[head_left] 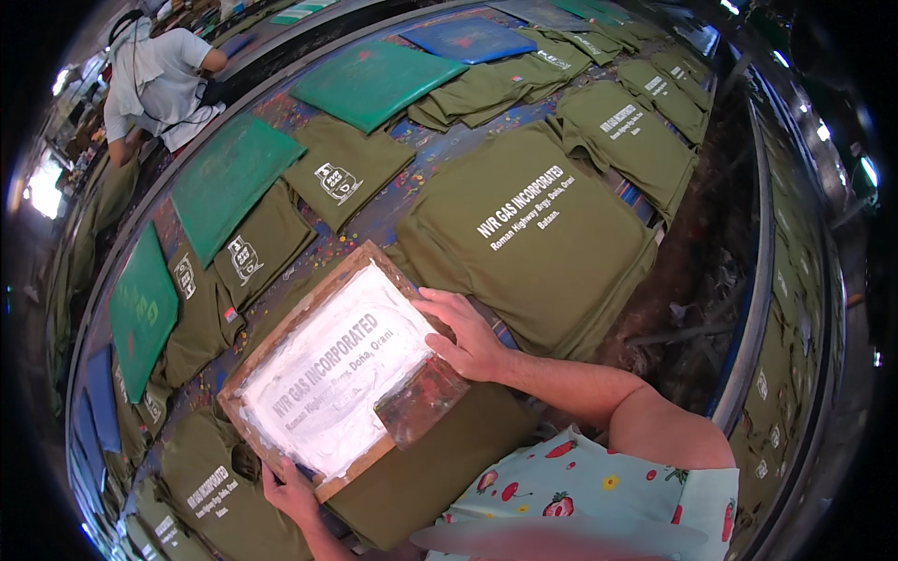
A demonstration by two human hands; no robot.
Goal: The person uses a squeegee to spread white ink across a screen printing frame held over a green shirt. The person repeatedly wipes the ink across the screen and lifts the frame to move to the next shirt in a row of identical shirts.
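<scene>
A wooden-edged screen printing frame [323, 369] lies tilted over an olive green shirt [421, 477], its mesh smeared with white ink around dark lettering. My right hand [463, 337] grips the frame's right side, thumb over the top. At the lower left corner my left hand [292, 491] holds the near edge, some fingers out of sight beneath it. A flat, stained reddish-brown piece [421, 402] rests on the frame near my right hand; its kind is unclear. Beyond the frame lies a larger olive shirt [533, 234] with white lettering on it.
Printed olive shirts line the long, paint-spotted table [374, 220]. Green boards [379, 84] and a blue board [468, 39] lie along its far side. Another person [159, 84] in a light shirt is at the upper left. More shirts [790, 309] lie beyond a metal rail at right.
</scene>
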